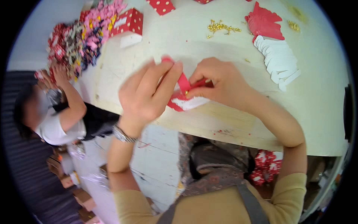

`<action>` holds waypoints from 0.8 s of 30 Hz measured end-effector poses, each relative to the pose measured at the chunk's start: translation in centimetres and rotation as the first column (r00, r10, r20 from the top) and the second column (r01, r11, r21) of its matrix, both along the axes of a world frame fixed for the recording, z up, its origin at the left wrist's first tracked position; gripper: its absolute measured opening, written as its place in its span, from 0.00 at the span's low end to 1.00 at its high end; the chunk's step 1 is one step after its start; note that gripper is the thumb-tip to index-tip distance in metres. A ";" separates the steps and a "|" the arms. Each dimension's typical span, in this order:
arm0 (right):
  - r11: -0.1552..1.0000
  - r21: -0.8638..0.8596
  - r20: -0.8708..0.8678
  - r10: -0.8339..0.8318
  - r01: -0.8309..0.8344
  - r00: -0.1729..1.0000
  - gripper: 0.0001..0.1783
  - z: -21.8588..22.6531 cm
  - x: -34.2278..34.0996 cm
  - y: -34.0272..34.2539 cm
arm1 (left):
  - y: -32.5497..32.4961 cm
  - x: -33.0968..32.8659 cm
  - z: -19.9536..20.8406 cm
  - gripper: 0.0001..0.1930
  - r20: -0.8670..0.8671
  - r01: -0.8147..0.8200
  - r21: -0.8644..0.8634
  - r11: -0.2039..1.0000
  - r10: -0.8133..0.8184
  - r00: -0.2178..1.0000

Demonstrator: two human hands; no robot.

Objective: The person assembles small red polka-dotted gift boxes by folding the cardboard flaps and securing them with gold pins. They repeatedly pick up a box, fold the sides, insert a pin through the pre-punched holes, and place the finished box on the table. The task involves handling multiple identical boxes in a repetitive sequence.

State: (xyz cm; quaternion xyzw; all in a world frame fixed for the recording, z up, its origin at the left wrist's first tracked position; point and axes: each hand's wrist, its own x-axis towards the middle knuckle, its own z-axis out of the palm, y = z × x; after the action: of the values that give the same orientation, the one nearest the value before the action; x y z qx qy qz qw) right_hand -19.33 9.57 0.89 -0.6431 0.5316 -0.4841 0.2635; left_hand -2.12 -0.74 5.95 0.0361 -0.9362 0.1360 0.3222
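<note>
My left hand (pixel 147 91), smeared a little by motion, has its fingers closed on a narrow red strip (pixel 182 83). The strip slants down toward my right hand (pixel 223 84), whose thumb and fingers pinch a folded red piece (pixel 204 84). A tiny gold fastener (pixel 186 92) shows at the strip's lower end, by my right thumb. Just below both hands, a flat red-and-white cut-out (pixel 186 103) lies near the table's front edge, partly covered by them.
Small gold fasteners (pixel 223 28) lie in a loose pile on the white table (pixel 156 48). At the right are fanned red cut-outs (pixel 264 22) and white cut-outs (pixel 278 61). A dotted red box (pixel 128 22) and colourful bows (pixel 87 35) stand far left. A co-worker (pixel 56 115) works at the left.
</note>
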 end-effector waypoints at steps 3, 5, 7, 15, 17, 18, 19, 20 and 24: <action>0.986 -0.154 0.021 0.061 -0.057 0.998 0.10 -0.9 0.5 -0.5 | 1.5 1.0 -0.8 0.12 -0.030 -0.087 0.580 0.810 0.127 0.991; 0.979 -0.184 0.048 0.104 -0.093 0.993 0.08 -1.5 0.7 0.1 | 2.5 1.2 -1.4 0.10 -0.030 -0.103 0.757 0.645 0.193 0.981; 0.965 -0.256 0.019 0.064 -0.057 0.998 0.08 -1.8 0.8 0.4 | 3.0 1.7 -1.7 0.09 -0.019 -0.110 0.848 0.519 0.238 0.971; 0.957 -0.289 -0.074 -0.009 -0.013 0.997 0.08 -1.7 1.2 0.7 | 5.2 1.6 -3.3 0.07 -0.240 0.123 0.894 0.432 0.226 0.944; 0.960 -0.279 -0.079 -0.008 -0.014 0.997 0.07 -1.3 1.4 1.1 | 5.5 1.5 -3.8 0.05 -0.309 0.194 0.893 0.406 0.242 0.920; 0.960 -0.278 -0.073 -0.019 -0.002 0.997 0.07 -1.3 1.5 1.1 | 5.5 1.5 -3.9 0.06 -0.343 0.227 0.890 0.395 0.251 0.905; 0.961 -0.278 -0.068 -0.032 0.012 0.997 0.07 -1.4 1.5 1.1 | 5.5 1.8 -3.8 0.06 -0.310 0.213 0.917 0.337 0.269 0.912; 0.960 -0.277 -0.061 -0.045 0.026 0.997 0.07 -1.4 1.6 1.1 | 5.6 1.8 -3.9 0.06 -0.331 0.240 0.917 0.319 0.272 0.904; 0.954 -0.298 -0.073 -0.056 0.031 0.996 0.07 -1.5 1.8 0.9 | 5.6 1.9 -4.3 0.08 -0.329 0.242 0.927 0.288 0.312 0.891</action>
State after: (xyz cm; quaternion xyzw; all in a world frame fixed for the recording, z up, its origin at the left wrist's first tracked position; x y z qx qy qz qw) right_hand -17.50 10.49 -0.61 -0.6825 0.4773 -0.5376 0.1317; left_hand -0.26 4.82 1.63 0.2728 -0.7246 -0.4547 0.4402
